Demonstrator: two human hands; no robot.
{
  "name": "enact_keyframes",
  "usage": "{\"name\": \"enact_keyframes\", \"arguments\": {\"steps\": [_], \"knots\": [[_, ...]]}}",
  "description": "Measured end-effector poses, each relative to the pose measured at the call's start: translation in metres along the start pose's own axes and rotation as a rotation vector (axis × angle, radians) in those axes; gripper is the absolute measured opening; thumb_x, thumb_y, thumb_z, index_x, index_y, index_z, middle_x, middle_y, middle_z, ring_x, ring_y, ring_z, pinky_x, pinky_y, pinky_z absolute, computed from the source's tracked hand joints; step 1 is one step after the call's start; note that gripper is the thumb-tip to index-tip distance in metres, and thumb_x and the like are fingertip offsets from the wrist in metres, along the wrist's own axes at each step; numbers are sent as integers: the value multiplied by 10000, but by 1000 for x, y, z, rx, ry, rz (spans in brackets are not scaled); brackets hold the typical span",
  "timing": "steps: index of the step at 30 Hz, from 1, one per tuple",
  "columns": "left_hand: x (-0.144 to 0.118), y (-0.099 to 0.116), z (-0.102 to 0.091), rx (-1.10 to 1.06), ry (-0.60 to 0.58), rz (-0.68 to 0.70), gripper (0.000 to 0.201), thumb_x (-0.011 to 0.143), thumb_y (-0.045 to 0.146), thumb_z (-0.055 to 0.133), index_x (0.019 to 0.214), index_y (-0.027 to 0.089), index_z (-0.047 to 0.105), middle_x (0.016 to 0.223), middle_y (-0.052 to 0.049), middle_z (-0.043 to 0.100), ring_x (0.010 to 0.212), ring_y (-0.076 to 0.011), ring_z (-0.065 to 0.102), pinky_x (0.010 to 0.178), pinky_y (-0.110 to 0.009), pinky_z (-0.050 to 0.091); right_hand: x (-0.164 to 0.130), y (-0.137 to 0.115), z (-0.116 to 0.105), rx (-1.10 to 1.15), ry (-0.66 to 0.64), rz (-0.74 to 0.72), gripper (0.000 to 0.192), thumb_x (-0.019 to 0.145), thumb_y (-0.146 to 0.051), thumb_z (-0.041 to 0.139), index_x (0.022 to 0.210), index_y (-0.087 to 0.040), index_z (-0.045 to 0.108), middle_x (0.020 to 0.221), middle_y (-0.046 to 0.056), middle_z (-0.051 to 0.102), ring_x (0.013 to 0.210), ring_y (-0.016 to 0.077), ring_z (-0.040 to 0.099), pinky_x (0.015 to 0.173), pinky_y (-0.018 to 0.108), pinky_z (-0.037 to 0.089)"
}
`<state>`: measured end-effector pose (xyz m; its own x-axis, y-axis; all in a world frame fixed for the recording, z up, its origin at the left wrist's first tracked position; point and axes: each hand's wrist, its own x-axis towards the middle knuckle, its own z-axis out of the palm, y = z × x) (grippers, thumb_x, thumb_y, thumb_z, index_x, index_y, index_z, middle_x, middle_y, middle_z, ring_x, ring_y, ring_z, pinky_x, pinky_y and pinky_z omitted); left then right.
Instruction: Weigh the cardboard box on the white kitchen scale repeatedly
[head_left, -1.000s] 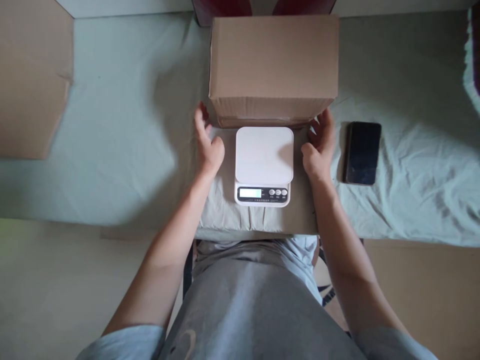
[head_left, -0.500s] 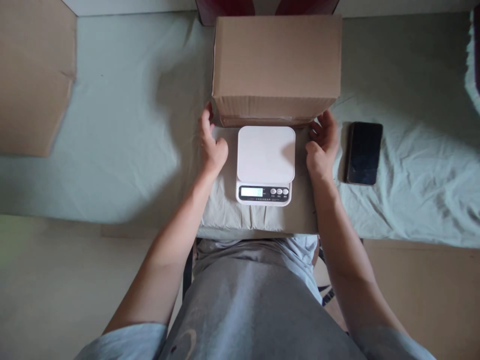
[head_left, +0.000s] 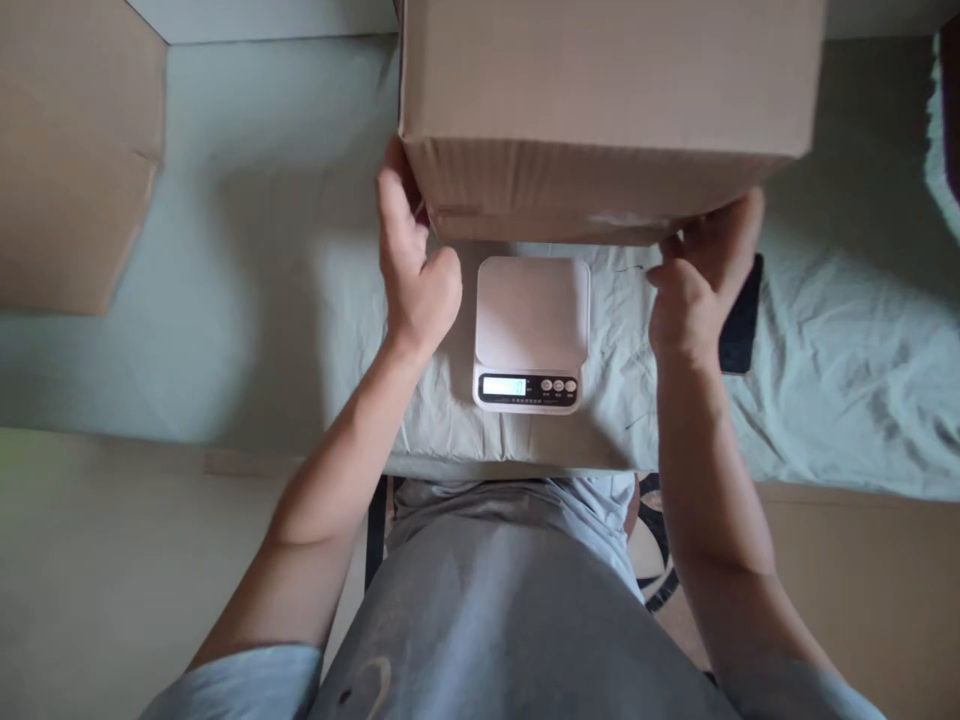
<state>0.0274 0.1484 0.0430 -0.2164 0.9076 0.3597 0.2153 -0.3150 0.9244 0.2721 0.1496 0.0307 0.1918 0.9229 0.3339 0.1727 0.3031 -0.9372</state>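
Cardboard sheet [head_left: 71, 150] lies flat at the far left, well apart from the left hand [head_left: 412, 265], on the pale green bedsheet [head_left: 240, 300] that covers the surface. The left hand is curled against the lower left corner of the cardboard box [head_left: 600, 100], fingers reaching under the box edge and thumb bent in toward the palm, so it grips the box from that side. The box is held up between both hands, above and just beyond them, its near face toward the camera and its top cut off by the upper edge of the view. Between the two hands, a little nearer the body, a white kitchen scale [head_left: 531, 330] rests on the bedsheet with its platform bare and its small display lit; the box is not touching it. The right hand [head_left: 697, 285] clasps the lower right corner of the box, fingers tucked under the bottom edge. Just behind and to the right of that hand a dark phone [head_left: 742, 320] lies on the bedsheet, mostly hidden by the hand.
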Motion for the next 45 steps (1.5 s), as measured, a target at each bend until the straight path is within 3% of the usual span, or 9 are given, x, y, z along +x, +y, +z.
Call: {"name": "enact_keyframes", "arguments": {"steps": [5,9,12,22,28,33,36,38,45], "knots": [[-62,37,-19,3,-6,-37,647,753,194,622,1331,363,384,1415,-24,479,1381,-244,440,1166,-439,388,-57,-23,-14,63,57,-9,544,604,-422,657,1123,-388,500,1102,0,558,1113,244,569,1026,460,482],[-106,36,-24,-3,37,-61,651,766,154,558,1337,417,387,1403,-12,491,1355,-217,467,1146,-439,409,-99,-23,-13,111,90,53,575,618,-321,657,1171,-413,526,1202,-9,582,1199,249,556,1082,479,445],[-122,32,-26,32,74,-93,658,751,122,526,1330,409,401,1361,-18,520,1320,-197,503,1141,-417,417,-117,-21,-11,100,89,105,559,633,-294,633,1170,-406,525,1215,-12,612,1217,255,557,1107,509,421],[-122,23,-31,-15,41,-91,714,695,39,513,1329,358,435,1348,-29,549,1307,-185,518,1109,-372,445,-128,-18,-11,77,100,165,499,631,-254,628,1114,-341,538,1147,0,635,1188,244,572,1002,464,498],[-119,13,-40,22,134,-75,787,682,44,543,1388,357,391,1482,-18,442,1414,-200,401,1131,-359,414,-123,-12,-16,95,126,159,515,590,-212,618,1090,-319,552,1198,10,592,1245,266,527,1060,523,444],[-125,-12,-46,-18,60,-207,842,668,35,570,1397,405,368,1496,3,443,1382,-201,446,1107,-364,435,-128,-1,-23,154,99,230,467,585,-118,585,1018,-289,554,1043,-11,619,1107,210,611,1061,473,442],[-131,-23,-47,-6,47,-272,851,671,25,562,1397,424,366,1492,7,447,1279,-182,538,1070,-365,473,-131,5,-24,136,91,305,457,608,-115,580,1035,-271,541,1082,2,622,1118,199,611,1071,458,436],[-133,-26,-48,1,52,-289,853,666,15,550,1392,427,376,1475,6,462,1263,-176,547,1060,-357,484,-132,8,-24,126,99,313,439,615,-115,578,1026,-263,539,1103,6,624,1104,195,617,1072,459,437],[-133,-27,-49,4,35,-265,824,675,19,530,1382,418,390,1451,-9,483,1326,-181,500,1091,-370,463,-131,7,-23,131,127,293,382,577,-84,557,919,-256,559,892,-26,617,935,169,640,1017,423,470]]}}
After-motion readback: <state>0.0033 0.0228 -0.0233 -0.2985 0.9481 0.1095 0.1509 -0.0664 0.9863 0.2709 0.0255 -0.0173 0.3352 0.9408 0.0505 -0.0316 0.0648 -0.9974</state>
